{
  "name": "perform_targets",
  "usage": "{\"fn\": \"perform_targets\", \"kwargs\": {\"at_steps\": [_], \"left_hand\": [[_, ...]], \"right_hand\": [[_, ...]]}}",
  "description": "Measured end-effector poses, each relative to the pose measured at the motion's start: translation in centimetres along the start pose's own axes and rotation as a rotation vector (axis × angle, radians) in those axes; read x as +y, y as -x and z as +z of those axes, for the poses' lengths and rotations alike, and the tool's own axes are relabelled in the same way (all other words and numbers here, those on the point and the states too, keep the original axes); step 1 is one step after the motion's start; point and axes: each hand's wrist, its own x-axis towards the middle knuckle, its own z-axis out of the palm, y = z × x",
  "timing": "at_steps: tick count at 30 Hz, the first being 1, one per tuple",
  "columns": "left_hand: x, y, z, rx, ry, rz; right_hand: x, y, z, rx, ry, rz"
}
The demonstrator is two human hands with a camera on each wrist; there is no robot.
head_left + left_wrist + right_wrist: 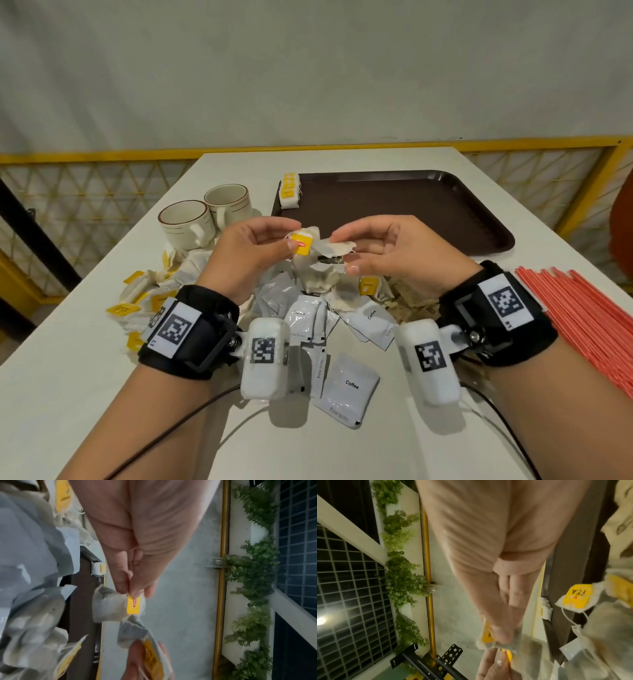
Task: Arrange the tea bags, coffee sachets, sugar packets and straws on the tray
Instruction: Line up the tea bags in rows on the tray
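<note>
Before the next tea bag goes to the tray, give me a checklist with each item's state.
1. Left hand pinches a tea bag by its yellow tag: ok.
2. Right hand pinches a second bag: ok.
3. The two bags' strings untangled: cannot tell.
4. Tray has bare floor beside the tea bag row: ok.
5. Cups stand left of the tray, off the path: ok.
6. Coffee sachets and straws on the tray: not ok, on the table.

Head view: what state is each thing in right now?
Tray: nearly bare, one tea bag stack at its left edge.
Cups: upright, empty.
Left hand: pinches a tea bag tag.
Right hand: pinches a tea bag.
Straws: loose on table.
</note>
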Motion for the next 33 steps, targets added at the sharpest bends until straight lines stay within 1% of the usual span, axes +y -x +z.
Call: {"fn": "perform_targets", "kwargs": {"at_steps": [1, 4, 5, 7, 10, 12, 14, 16, 20, 24, 26, 29, 31, 33], "left_hand": [[0.1, 0.1, 0.1, 0.001, 0.024, -0.004], [0.3, 0.2, 0.4, 0.018, 0.081, -0.004], [0.3, 0.2, 0.6, 0.024, 0.093, -0.004], [0.4, 0.3, 0.9, 0.032, 0.110, 0.001], [0.5, 0.4, 1.4, 0.036, 0.151, 0.011], [0.5, 0.6, 1.9, 0.025, 0.203, 0.003], [0.6, 0.8, 2.2, 0.013, 0.254, -0.011], [0.6, 0.9, 2.3, -0.003, 0.277, -0.023], [0.5, 0.8, 2.1, -0.052, 0.242, -0.025], [0.7, 0.9, 2.1, -0.076, 0.244, -0.028], [0.8, 1.0, 2.2, -0.090, 0.251, -0.026], [0.7, 1.1, 2.1, -0.140, 0.097, 0.008], [0.6, 0.9, 1.7, -0.104, -0.001, 0.030], [0.6, 0.4, 0.9, 0.025, -0.004, 0.037]], "right_hand": [[0.0, 0.0, 0.1, 0.008, 0.026, -0.005], [0.2, -0.1, 0.3, 0.113, 0.082, -0.039], [0.2, -0.2, 0.3, 0.127, 0.086, -0.045], [0.1, -0.2, 0.6, 0.091, 0.068, -0.032], [0.0, -0.1, 1.5, 0.018, -0.042, 0.006], [0.3, -0.2, 2.3, 0.071, -0.118, 0.015], [0.6, -0.4, 2.8, 0.172, -0.126, 0.014], [0.9, -0.6, 2.9, 0.223, -0.123, 0.015], [0.9, -0.6, 3.1, 0.191, -0.133, 0.020], [0.7, -0.6, 2.9, 0.191, -0.051, 0.022], [0.5, -0.6, 2.7, 0.172, -0.081, 0.039], [0.0, -1.2, 2.4, 0.135, -0.175, 0.076], [-0.3, -1.9, 2.0, 0.114, -0.140, 0.102], [-0.5, -2.8, 1.1, 0.104, -0.015, 0.126]]}}
